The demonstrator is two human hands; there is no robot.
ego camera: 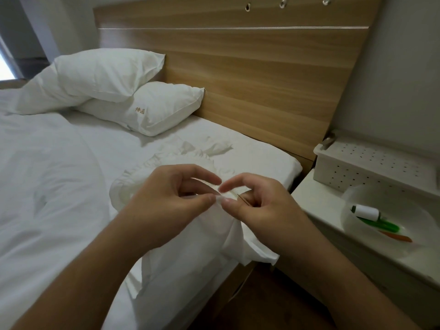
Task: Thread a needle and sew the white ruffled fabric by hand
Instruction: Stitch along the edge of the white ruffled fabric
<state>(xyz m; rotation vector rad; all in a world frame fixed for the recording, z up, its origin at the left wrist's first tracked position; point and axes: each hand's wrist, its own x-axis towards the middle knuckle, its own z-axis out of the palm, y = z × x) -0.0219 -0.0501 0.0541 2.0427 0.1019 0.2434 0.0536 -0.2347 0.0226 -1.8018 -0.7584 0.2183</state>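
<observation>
Head view, frame centre: my left hand (166,194) pinches edge of white ruffled fabric (190,246), which drapes over bed (47,175) edge. My right hand (258,201) pinches same edge just beside it, needle (243,199) held slanted between fingers. Right of frame: bowl (352,198) with thread spool (366,212) on bench (316,198).

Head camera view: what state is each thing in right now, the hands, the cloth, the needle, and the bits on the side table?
Left hand: pinching the fabric's edge.
Right hand: pinching the same edge, needle against its fingers.
White ruffled fabric: bunched, draped over the bed's edge.
Needle: tilted, partly hidden; thread too fine to see.
Thread spool: lying in the bowl.
Bowl: upright on the bedside table.
Perforated box: lid closed.
</observation>
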